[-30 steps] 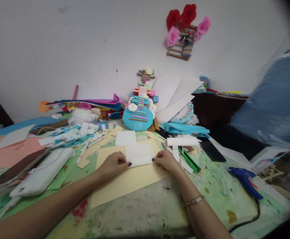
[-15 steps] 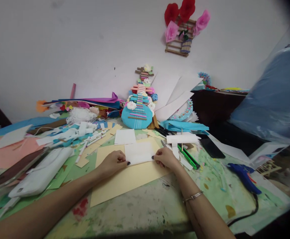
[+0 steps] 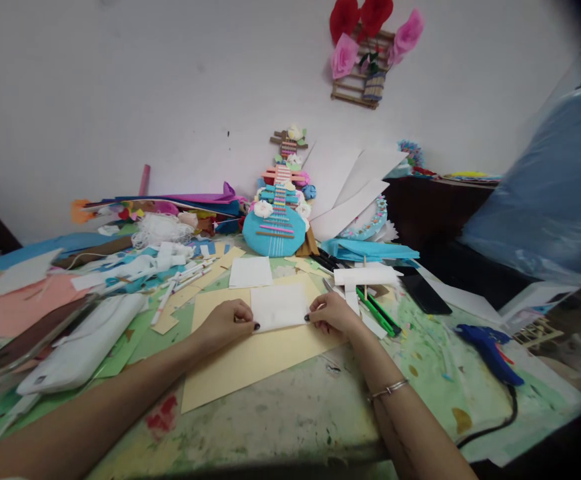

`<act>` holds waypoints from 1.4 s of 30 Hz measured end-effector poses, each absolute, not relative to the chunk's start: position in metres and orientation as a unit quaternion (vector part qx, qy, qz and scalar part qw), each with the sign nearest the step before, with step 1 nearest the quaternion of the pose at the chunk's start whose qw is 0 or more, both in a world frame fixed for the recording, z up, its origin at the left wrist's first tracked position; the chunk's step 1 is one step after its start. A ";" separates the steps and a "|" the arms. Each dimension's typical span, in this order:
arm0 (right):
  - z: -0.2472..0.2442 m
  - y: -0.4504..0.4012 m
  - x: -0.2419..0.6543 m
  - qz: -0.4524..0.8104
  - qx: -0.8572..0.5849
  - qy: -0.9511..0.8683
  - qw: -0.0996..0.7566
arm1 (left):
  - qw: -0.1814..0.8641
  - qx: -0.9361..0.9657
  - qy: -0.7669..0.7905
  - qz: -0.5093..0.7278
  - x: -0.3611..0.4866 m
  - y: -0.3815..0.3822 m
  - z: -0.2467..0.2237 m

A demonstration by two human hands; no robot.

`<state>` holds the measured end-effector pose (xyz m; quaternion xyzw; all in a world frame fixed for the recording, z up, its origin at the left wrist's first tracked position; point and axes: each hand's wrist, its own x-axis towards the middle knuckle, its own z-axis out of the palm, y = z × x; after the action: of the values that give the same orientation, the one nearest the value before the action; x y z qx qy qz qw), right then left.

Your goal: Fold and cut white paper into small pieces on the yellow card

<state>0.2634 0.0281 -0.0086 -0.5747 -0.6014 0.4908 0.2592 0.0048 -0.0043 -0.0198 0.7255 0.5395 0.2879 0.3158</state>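
Observation:
A white sheet of paper (image 3: 279, 305) lies over a larger cream sheet (image 3: 240, 363). My left hand (image 3: 228, 323) pinches its near left corner between thumb and fingers. At the near right corner, my right hand (image 3: 331, 313) does the same, fingers curled. The white sheet's near edge stretches between my two thumbs. Just beyond it rests a second white square of paper (image 3: 250, 272). Close to my right hand are a green craft knife (image 3: 378, 313) and a rolled white paper piece (image 3: 365, 275).
A blue paper guitar (image 3: 274, 235) leans by the wall. On the right sit a black phone (image 3: 425, 292) and a blue glue gun (image 3: 488, 348) with its cord. A white power bank (image 3: 83, 343) and paper scraps (image 3: 140, 267) cover the left side.
Both hands keep hold of the white paper's near corners, nearly unmoved. The view has shifted very slightly.

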 end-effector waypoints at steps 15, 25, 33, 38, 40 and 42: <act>0.002 0.022 0.271 0.582 -0.545 -0.547 0.256 | 0.369 0.736 0.511 0.247 -0.006 0.003 -0.009; -0.005 0.025 0.270 0.507 -0.569 -0.604 0.232 | 0.322 0.746 0.533 0.236 0.000 -0.001 -0.009; -0.008 0.027 0.270 0.477 -0.584 -0.618 0.223 | 0.293 0.758 0.535 0.231 0.003 -0.004 -0.010; -0.011 0.029 0.270 0.462 -0.589 -0.625 0.220 | 0.265 0.771 0.529 0.237 0.003 -0.005 -0.016; -0.011 0.028 0.269 0.457 -0.592 -0.627 0.218 | 0.255 0.775 0.528 0.237 0.004 -0.005 -0.017; -0.010 0.027 0.268 0.452 -0.595 -0.629 0.215 | 0.247 0.776 0.528 0.240 0.004 -0.006 -0.018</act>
<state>0.2681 0.0274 -0.0101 -0.5948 -0.6288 0.4523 0.2147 0.0042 -0.0061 -0.0179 0.7760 0.5283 0.2401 0.2472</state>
